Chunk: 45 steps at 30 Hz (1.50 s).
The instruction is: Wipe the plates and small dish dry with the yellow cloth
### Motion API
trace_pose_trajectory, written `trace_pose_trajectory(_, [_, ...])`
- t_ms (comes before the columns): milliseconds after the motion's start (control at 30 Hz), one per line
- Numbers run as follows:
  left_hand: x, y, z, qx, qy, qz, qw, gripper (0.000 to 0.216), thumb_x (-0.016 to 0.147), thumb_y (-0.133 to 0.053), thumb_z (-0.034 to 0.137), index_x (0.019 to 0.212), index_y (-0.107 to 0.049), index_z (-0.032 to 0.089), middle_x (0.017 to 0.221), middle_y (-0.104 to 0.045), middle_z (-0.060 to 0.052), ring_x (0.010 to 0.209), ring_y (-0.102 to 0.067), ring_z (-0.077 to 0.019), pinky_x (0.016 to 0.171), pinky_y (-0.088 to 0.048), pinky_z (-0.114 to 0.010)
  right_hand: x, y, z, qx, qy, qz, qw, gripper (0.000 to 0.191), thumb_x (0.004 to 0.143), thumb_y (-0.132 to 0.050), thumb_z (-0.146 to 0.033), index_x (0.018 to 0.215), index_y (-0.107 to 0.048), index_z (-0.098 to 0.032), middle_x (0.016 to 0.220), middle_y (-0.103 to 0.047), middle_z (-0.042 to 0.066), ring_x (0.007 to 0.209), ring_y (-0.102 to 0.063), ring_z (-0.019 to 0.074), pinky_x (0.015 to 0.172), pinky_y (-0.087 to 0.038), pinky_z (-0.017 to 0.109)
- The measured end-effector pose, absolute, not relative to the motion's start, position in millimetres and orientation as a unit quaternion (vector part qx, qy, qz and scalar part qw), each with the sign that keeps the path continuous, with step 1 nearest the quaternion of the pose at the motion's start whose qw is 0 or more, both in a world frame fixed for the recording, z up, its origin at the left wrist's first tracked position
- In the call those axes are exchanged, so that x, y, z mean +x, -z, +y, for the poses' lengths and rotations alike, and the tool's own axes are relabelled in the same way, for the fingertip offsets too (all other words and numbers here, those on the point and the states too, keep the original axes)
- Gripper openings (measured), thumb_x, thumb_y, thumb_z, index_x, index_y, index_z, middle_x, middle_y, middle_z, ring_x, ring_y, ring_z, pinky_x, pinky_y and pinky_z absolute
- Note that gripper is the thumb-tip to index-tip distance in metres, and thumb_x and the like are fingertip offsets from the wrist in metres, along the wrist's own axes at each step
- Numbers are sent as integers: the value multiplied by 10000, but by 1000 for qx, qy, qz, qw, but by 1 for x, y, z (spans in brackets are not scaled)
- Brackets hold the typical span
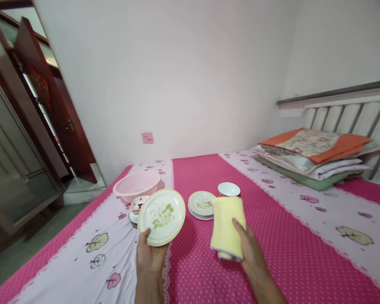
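Note:
A white plate (161, 217) with a yellow rim and a green leaf pattern is tilted up in my left hand (148, 252), thumb over its lower left edge. My right hand (250, 249) grips a folded yellow cloth (227, 223), thumb lying across its front. Between the two hands, farther back on the bed, sits a short stack of plates (202, 203) with a similar pattern. Behind the cloth, a white bowl with a dark rim (229, 189) tops what looks like a stack, its lower part hidden. Small dishes (138, 204) stand partly covered by the held plate.
A pink basin (137, 185) rests at the back left of the bed. Folded bedding (316, 156) is piled at the right, by a white slatted headboard (354, 116). The pink patterned bedsheet (196, 169) reaches the wall, which bears a pink note (147, 138).

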<state>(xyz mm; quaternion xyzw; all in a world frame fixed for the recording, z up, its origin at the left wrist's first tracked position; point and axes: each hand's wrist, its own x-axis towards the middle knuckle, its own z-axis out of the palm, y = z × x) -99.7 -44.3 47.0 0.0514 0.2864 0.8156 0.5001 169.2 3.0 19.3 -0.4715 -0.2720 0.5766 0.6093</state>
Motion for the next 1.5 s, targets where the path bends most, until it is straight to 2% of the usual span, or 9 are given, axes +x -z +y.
trace_pose_trajectory(133, [-71,-58,-25,35,-806,250,535,741,866,-526,121,1592,-444,240,1424,-684,-113,1393,-565,-338,1181,-416,-567,183,-63,27,-452,-450,-302,709,720,669,-818,-611,1208,-672,-156,1051,-799,121,793,-764,286,598,-590,326])
trace_pose_trajectory(333, [-37,-52,-34,-6,-803,271,531,633,904,-501,139,1537,-523,160,1301,-750,-157,1289,-656,-344,1145,-471,-553,182,-47,46,-569,-350,-454,589,601,644,-720,-473,1148,-726,-145,1037,-789,150,819,-732,299,626,-560,341])
trace_pose_trajectory(500, [-21,-84,-12,-28,-811,301,500,548,945,-466,138,1480,-584,141,1278,-761,-152,1264,-677,-307,1136,-489,-507,178,-65,47,-576,-300,-433,625,644,668,-729,-517,1207,-709,-167,1108,-771,145,785,-716,274,617,-547,343])
trace_pose_trajectory(633, [-1,-94,0,-6,-805,273,527,534,950,-500,148,1476,-591,144,1293,-756,-145,1250,-687,-300,1125,-504,-480,160,-100,38,-513,-190,-504,668,542,770,-706,-499,1201,-706,-169,1118,-763,155,907,-713,284,761,-582,386])
trace_pose_trajectory(767, [8,-78,-11,3,-769,246,590,478,991,-488,216,1433,-635,107,1244,-768,-182,1228,-700,-319,1119,-509,-480,131,-98,19,-419,-201,-674,575,352,855,-636,-306,1194,-679,-220,1156,-735,99,1048,-703,258,943,-575,397])
trace_pose_trajectory(900, [-4,-60,-12,19,-767,238,596,455,1045,-444,281,1420,-654,131,1229,-772,-178,1188,-722,-312,1128,-499,-477,113,-70,5,-393,-208,-775,450,628,742,-616,-98,1352,-594,-244,1337,-648,99,1246,-632,285,1079,-523,435])
trace_pose_trajectory(1033, [-21,-50,-3,53,-789,199,579,455,1071,-412,322,1437,-646,188,1248,-770,-149,1203,-715,-299,1128,-499,-467,113,-52,6,-413,-162,-804,396,610,789,-568,-50,1377,-591,-209,1250,-671,143,1190,-652,324,1035,-541,488])
trace_pose_trajectory(1267, [-15,-48,-4,51,-770,220,597,599,1031,-425,597,1299,-753,173,1216,-783,-160,1230,-696,-345,1083,-539,-471,105,-70,-10,-298,-256,-848,355,559,836,-525,-20,1329,-635,-260,1187,-713,65,1135,-681,233,994,-551,345])
trace_pose_trajectory(1500, [24,-51,-13,71,-752,225,615,477,1055,-455,483,1389,-691,238,1354,-726,-133,1301,-656,-292,1113,-516,-430,98,-66,15,-351,-105,-789,493,595,878,-439,2,1405,-586,-233,1106,-668,97,1077,-632,277,944,-535,434])
